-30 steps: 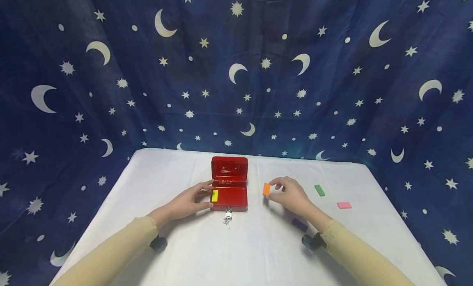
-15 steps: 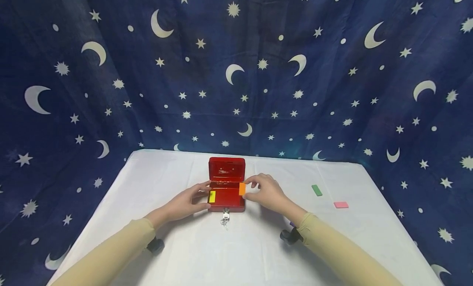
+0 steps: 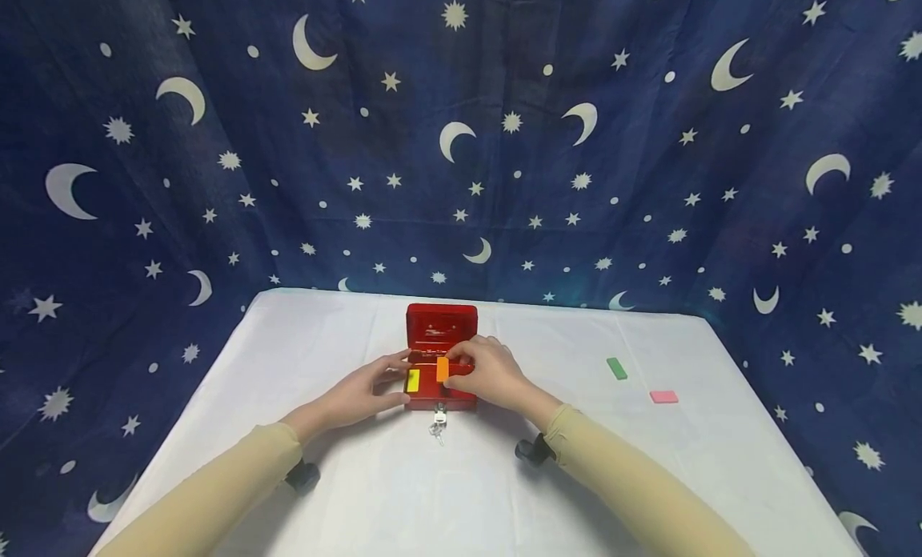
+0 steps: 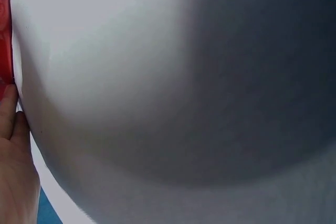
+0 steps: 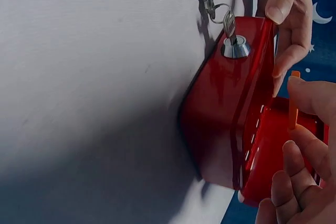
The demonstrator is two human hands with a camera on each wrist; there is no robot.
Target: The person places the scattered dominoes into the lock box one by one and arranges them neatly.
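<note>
A red cash box (image 3: 428,396) stands with its lid (image 3: 441,321) raised. Thumb and fingers of my left hand (image 3: 358,396) rest against its left side, spread between the front corner and the hinge. My right hand (image 3: 491,372) pinches a small orange tile (image 3: 442,370) between thumb and index finger, upright over the box's inside. From the right wrist view the same orange tile (image 5: 293,103) appears edge-on, apart from the left hand. A yellow tile (image 3: 413,380) sits at the left end inside the box. Keys (image 3: 436,434) hang from the front lock.
On the white tablecloth (image 3: 346,485), a green tile (image 3: 616,368) and a pink tile (image 3: 663,397) lie to the right. The dark blue curtain (image 3: 403,141) with moons and stars hangs behind and beside the table. In the left wrist view, cloth fills most of the picture.
My right hand has carried the orange tile leftward from the tablecloth to over the box. The right sleeve now covers where a purple tile lay. The left hand stays at the box.
</note>
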